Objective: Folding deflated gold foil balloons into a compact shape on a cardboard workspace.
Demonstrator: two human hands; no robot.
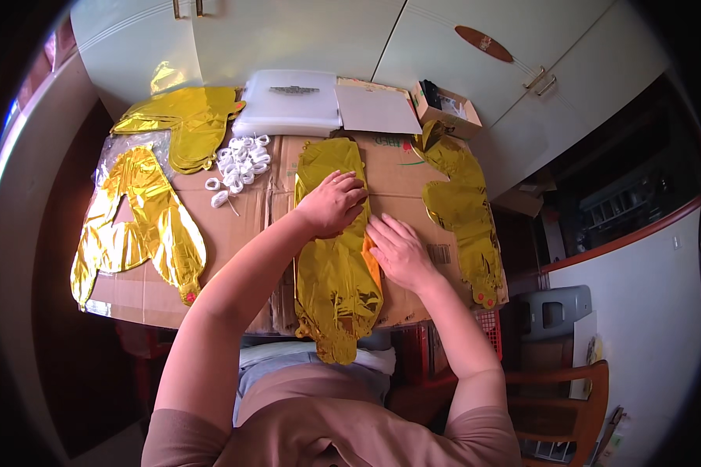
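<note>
Four groups of flat, uninflated gold foil balloons are lying on the brown cardboard-covered table (241, 226): one crinkled gold foil balloon (336, 272) under both hands, one (463, 210) to the right of them, one (136, 226) to the left, and a stack (187, 124) beyond the left one. The centre balloon's long axis is running away from the person, its narrow tail hanging over the near edge, an orange layer showing beneath. The left hand (333, 204) is pressing flat, fingers loosely curled; the right hand (397, 251) is lying open on its right edge. A pile of white ribbon loops (240, 159) is sitting beyond the left hand.
</note>
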